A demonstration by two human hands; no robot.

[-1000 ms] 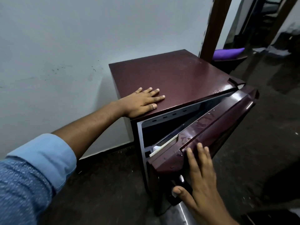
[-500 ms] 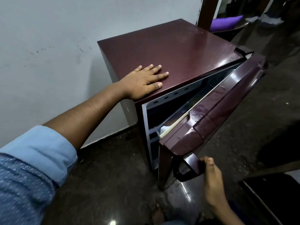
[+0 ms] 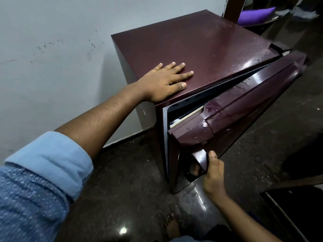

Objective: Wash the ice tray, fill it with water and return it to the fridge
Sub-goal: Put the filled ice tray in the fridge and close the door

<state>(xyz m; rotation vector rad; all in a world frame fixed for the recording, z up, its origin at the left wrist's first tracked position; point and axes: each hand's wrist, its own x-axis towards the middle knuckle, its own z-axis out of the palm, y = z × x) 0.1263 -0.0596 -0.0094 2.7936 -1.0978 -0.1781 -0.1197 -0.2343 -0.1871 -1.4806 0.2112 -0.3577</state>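
Note:
A small maroon fridge (image 3: 201,49) stands against a pale wall. Its door (image 3: 244,105) is partly ajar, with water drops on its top edge. My left hand (image 3: 166,81) lies flat, fingers straight, on the fridge's top near the front left corner. My right hand (image 3: 212,173) grips the door handle (image 3: 201,159) at the door's lower near corner. A pale edge of something (image 3: 185,117) shows in the gap behind the door. No ice tray can be made out.
Dark polished floor (image 3: 131,180) surrounds the fridge. A brown wooden post (image 3: 234,7) rises behind it, with a purple cushion (image 3: 255,13) beyond. A dark flat object (image 3: 297,206) lies at the lower right. My bare foot (image 3: 172,226) is near the bottom edge.
My right hand went from the door's top edge down to the handle and now grips it. The door's gap has narrowed. My left hand stayed flat on the fridge top.

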